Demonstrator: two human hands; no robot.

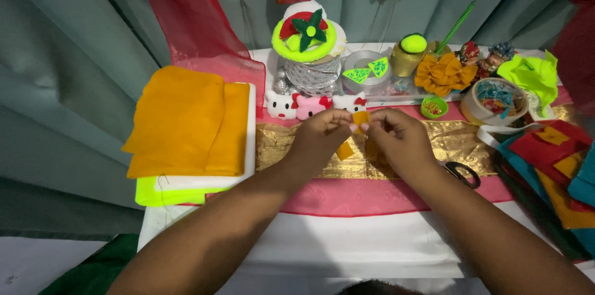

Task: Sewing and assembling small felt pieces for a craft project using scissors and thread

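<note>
Two hands meet over the middle of the table (347, 251), and the work between them is fine pinching of a small orange felt piece (361, 119). Well off to the left of the left hand (319, 140) lies a folded stack of orange cloth (186, 121) on a neon-yellow sheet (167, 194). The left hand is closed down to a pinch, thumb and fingertips nipping the left edge of the felt piece; a second orange scrap (344, 150) shows just below it, perhaps tucked under the same fingers, though the view is too small to be sure. The right hand (400, 140) is likewise nearly closed, fingertips gripping the piece's right edge, so the felt hangs between both hands above the gold fabric band (458, 140). To do this well, the pinches probably ought to stay close to the edges, with even pull from each side, so the felt stays flat and does not crease. Just past the right hand, black scissors (462, 173) lie on the band, and further right sits a pile of felt sheets (558, 171) in red, teal and orange.
</note>
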